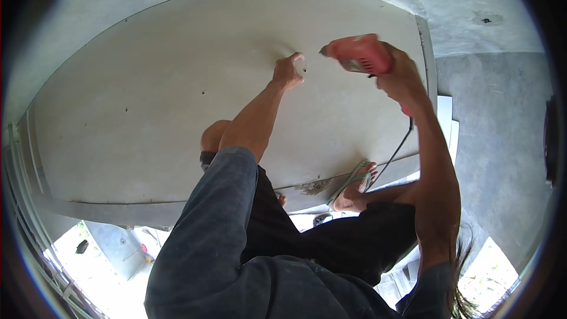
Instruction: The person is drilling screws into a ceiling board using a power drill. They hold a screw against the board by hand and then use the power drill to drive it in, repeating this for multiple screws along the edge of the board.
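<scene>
My right hand (404, 80) is wrapped round the grip of a red power drill (357, 53), its dark tip pointing left and clear of the large pale board (165, 53). A black cord (394, 153) hangs from the drill. My left hand (288, 72) is at the board, thumb and forefinger apart in a curve. Between those fingertips shows a small dark spot (305, 70), perhaps a screw head; it is too small to tell. The other fingers of that hand are partly hidden.
Small dark screws or holes (203, 93) dot the board. My sandalled foot (354, 186) rests at its lower edge, beside the cord. Grey wall (490, 112) lies to the right. Metal rails (29, 224) run along the left, and bright gaps open below the board's edge.
</scene>
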